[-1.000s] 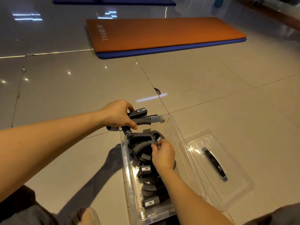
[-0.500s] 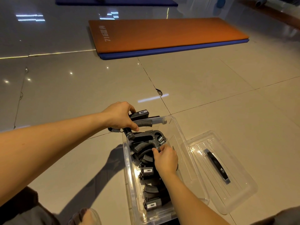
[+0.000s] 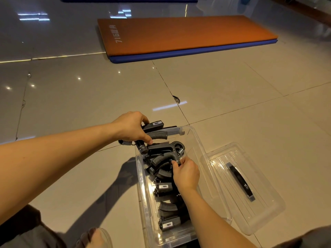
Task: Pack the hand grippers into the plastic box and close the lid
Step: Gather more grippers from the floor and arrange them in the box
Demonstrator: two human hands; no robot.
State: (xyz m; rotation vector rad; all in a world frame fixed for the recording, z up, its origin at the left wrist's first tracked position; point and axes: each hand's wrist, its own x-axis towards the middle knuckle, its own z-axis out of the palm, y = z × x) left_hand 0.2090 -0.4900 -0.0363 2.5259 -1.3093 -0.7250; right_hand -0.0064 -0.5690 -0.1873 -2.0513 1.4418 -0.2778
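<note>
My right hand [image 3: 186, 173] has slid up-frame, now pinching a hand gripper [image 3: 165, 151] inside the plastic box [image 3: 200, 149], lower centre; left hand [image 3: 133, 127] still clamps another over the far rim. Lid [image 3: 268, 208] off.

Only readable thing here is the white print on the orange mat [image 3: 182, 34] up top of the frame, near its left end: looks like "716" followed by a couple of characters I can't make out. The hand grippers [image 3: 165, 187] in the plastic box [image 3: 197, 140], lower middle, have little white labels, but they're way too small to read.
</note>
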